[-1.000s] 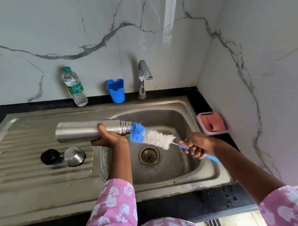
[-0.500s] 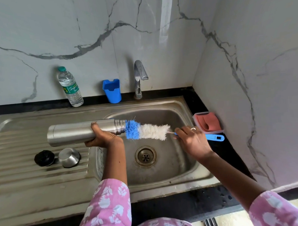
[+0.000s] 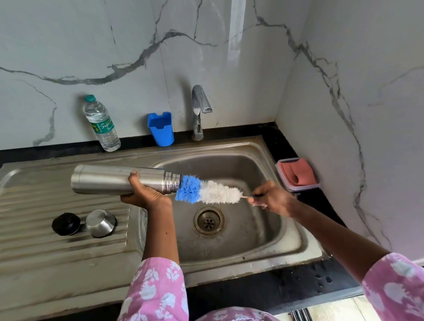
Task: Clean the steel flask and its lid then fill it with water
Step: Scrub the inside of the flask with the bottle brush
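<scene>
Flask held sideways over the sink (image 3: pixel 229 149), brush at its mouth.

The steel flask (image 3: pixel 106 179), brushed silver with a ringed neck, lies level above the basin's left edge, mouth pointing right. The brush (image 3: pixel 207 193) has its blue bristles at that mouth and its white ones outside. The left hand (image 3: pixel 145 196) wraps the flask from beneath; the right hand (image 3: pixel 270 199) pinches the brush handle. The steel cap (image 3: pixel 100 223) and black stopper (image 3: pixel 66 223) sit on the draining board.

Ribbed drainboard (image 3: pixel 41 262) holds black stopper (image 3: pixel 66 223) beside steel cap (image 3: pixel 101 223).
</scene>
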